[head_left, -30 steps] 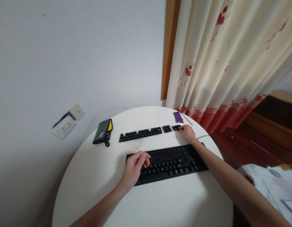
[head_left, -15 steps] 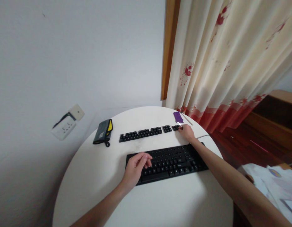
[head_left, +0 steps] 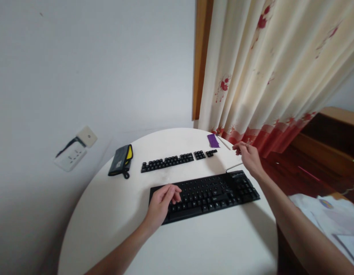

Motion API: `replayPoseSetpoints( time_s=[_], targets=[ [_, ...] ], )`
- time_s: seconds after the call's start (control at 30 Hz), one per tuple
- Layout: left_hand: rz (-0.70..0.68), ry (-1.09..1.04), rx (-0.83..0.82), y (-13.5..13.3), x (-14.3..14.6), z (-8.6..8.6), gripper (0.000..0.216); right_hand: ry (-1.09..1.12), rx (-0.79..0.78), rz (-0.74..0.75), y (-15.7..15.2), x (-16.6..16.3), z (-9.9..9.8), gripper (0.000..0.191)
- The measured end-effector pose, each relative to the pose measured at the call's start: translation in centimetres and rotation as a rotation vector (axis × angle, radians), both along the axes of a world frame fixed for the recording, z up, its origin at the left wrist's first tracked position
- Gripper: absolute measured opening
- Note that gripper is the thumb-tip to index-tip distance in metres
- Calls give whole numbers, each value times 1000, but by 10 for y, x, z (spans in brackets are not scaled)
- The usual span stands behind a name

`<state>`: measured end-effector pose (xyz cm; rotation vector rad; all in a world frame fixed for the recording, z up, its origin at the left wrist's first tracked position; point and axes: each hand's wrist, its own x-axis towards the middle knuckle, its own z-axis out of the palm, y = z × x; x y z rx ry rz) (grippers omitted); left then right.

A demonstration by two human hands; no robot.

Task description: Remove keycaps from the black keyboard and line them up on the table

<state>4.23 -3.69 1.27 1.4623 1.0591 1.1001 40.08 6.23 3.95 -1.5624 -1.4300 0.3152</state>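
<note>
A black keyboard [head_left: 211, 193] lies on the round white table [head_left: 171, 244]. My left hand [head_left: 162, 201] rests on its left end with the fingers curled over the keys. Behind the keyboard, loose black keycaps [head_left: 168, 162] sit in a long row, with two small groups [head_left: 205, 154] at the right end. My right hand [head_left: 249, 157] hovers above the table's right edge, past the keycaps, its fingers pinched on something small that I cannot make out. A purple piece [head_left: 213, 140] and a thin white stick [head_left: 225, 143] lie just behind.
A grey and yellow pouch [head_left: 121, 163] lies at the table's back left. A wall socket [head_left: 71, 154] sits on the white wall. A cream curtain with red flowers [head_left: 265, 76] hangs behind the table. Dark wooden furniture [head_left: 322, 152] stands at the right.
My right hand has lifted off the rightmost keycaps and drawn back to the right, fingers pinched. The view has shifted slightly. My left hand stays on the keyboard.
</note>
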Motion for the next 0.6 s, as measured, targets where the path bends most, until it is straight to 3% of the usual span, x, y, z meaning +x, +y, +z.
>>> replayPoseSetpoints(
  time_s=[0.1,0.27,0.43,0.6],
  targets=[
    [-2,9,-8,1,0,-4,34,-1,90,-9,-35,17,5,54],
    [8,26,-5,0,2,-4,34,9,-63,-31,-76,36,-16,53],
    [18,44,-5,-1,5,-1,33,57,-149,47,-83,45,-42,49],
    [28,57,-1,-1,6,1,33,72,-221,68,-76,48,-54,49]
  ],
)
